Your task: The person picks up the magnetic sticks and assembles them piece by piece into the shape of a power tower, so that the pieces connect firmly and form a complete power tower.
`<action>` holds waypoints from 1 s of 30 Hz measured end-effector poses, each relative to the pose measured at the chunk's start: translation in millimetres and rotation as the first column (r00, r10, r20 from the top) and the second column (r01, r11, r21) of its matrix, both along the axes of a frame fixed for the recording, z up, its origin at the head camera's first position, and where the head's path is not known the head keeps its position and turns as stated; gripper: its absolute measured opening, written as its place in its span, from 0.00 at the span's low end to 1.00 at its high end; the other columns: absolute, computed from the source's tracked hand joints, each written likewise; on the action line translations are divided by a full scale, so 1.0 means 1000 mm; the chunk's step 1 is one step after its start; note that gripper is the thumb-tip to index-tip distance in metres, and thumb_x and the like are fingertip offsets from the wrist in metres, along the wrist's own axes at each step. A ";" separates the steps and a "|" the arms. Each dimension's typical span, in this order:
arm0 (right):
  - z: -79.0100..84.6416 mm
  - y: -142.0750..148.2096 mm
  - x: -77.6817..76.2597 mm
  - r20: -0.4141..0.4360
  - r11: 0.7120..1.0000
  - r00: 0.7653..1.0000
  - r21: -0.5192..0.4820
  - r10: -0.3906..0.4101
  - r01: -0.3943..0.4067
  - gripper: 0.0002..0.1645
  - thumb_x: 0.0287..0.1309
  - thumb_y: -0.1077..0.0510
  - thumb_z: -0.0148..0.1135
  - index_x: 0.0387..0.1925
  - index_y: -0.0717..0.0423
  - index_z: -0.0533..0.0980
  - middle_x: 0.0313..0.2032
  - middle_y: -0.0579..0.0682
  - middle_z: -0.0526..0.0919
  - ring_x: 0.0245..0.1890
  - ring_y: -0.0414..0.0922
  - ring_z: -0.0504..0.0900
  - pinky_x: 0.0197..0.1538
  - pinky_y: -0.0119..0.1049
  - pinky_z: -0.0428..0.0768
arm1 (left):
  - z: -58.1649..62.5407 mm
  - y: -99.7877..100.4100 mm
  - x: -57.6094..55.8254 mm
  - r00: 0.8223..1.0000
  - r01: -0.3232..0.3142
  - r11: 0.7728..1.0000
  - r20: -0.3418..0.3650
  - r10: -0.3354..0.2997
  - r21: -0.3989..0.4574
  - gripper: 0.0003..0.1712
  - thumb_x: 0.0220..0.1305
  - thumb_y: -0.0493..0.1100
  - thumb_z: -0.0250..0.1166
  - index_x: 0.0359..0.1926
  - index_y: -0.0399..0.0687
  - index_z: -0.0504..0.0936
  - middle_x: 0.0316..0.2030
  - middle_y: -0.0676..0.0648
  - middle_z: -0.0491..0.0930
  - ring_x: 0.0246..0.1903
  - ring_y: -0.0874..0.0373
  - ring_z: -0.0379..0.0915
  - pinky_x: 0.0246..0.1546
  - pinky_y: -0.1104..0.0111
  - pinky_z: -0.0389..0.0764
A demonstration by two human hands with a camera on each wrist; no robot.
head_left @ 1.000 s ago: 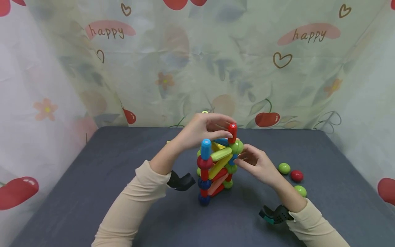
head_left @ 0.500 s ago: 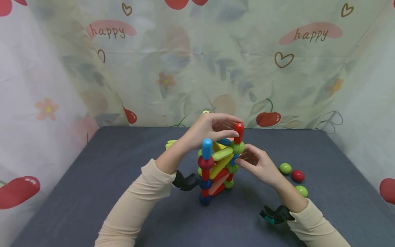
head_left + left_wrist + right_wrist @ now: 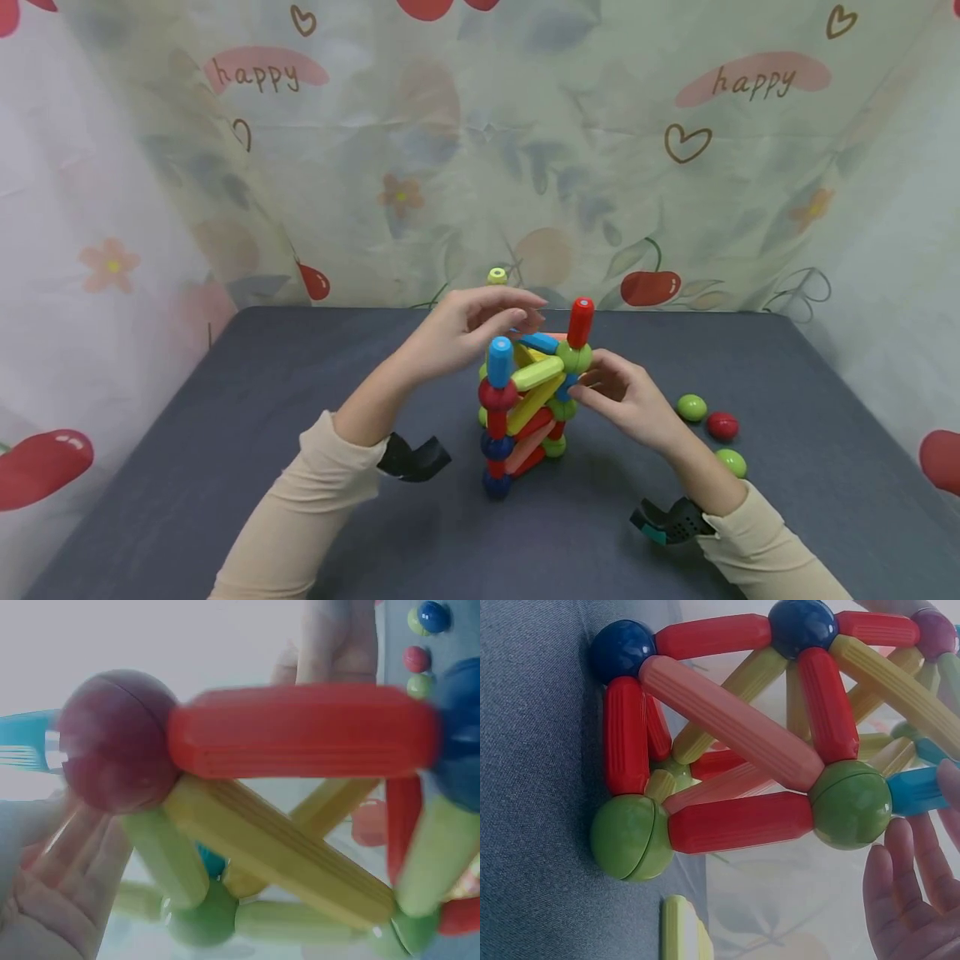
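Seen from the head camera, a tower of colored rods and balls (image 3: 534,406) stands upright at the middle of a dark table (image 3: 262,433), its lower tiers joined and braced. A light blue rod (image 3: 500,362), a red rod (image 3: 581,322) and a yellow-green rod (image 3: 497,276) point up from the top, bare-tipped, suggesting an uppermost level that is begun but unfinished. The left hand (image 3: 465,329) hovers over the tower, fingers loosely bent and close together, thumb apart, gripping nothing visible. The right hand (image 3: 626,400) curls thumb and fingers round a blue rod (image 3: 567,387) in the tower's side; how firmly they pinch, one cannot tell. Two green balls (image 3: 692,407) and a red ball (image 3: 723,426) lie loose beside the right forearm, apparently spare for capping. From the left wrist, a dark red ball (image 3: 116,742) and a yellow diagonal rod (image 3: 285,851) fill the foreground, joined, while a loose blue ball (image 3: 433,616) sits among the unused ones. From the right wrist, a pink diagonal rod (image 3: 731,720) braces the finished bottom frame; pale loose rods (image 3: 674,930) lie beyond, seemingly not yet built in.
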State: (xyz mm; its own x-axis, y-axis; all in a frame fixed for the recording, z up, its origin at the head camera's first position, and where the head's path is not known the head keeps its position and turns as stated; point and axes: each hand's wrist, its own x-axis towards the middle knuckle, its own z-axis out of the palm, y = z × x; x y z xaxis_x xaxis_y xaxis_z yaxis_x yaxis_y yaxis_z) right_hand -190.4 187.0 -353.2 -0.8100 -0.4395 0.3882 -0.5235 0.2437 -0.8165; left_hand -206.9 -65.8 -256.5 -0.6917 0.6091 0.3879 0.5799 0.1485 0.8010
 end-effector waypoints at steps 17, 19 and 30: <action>-0.001 0.007 0.001 -0.001 0.997 0.999 0.059 -0.051 0.051 0.15 0.57 0.66 0.60 0.48 0.60 0.73 0.41 0.45 0.81 0.38 0.33 0.82 0.40 0.30 0.82 | -0.059 -0.027 0.050 0.964 -0.256 0.966 -0.067 0.257 0.026 0.21 0.53 0.44 0.70 0.49 0.48 0.78 0.47 0.47 0.72 0.45 0.57 0.77 0.48 0.65 0.81; 0.001 0.015 0.000 -0.012 0.993 0.997 0.081 -0.080 0.081 0.15 0.58 0.64 0.60 0.48 0.60 0.73 0.42 0.47 0.81 0.39 0.34 0.82 0.41 0.29 0.81 | -0.060 -0.026 0.051 0.962 -0.261 0.964 -0.069 0.263 0.043 0.20 0.53 0.42 0.70 0.49 0.48 0.78 0.47 0.47 0.73 0.45 0.57 0.77 0.48 0.65 0.81; 0.004 0.095 -0.016 0.016 0.719 0.898 0.606 -0.440 0.341 0.24 0.61 0.50 0.58 0.53 0.63 0.72 0.49 0.68 0.78 0.43 0.59 0.79 0.40 0.49 0.79 | -0.064 -0.026 0.053 0.969 -0.241 0.968 -0.033 0.244 0.067 0.21 0.55 0.41 0.68 0.51 0.46 0.76 0.45 0.47 0.77 0.47 0.56 0.76 0.48 0.62 0.81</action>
State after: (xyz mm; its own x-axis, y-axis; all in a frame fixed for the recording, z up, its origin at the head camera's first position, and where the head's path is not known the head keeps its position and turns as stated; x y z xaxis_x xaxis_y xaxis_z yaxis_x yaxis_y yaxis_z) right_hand -206.0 282.4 -349.0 -0.9852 -0.1687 0.0300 -0.1603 0.8450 -0.5101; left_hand -153.5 -91.9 -320.7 -0.7985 0.3992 0.4506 0.5653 0.2396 0.7893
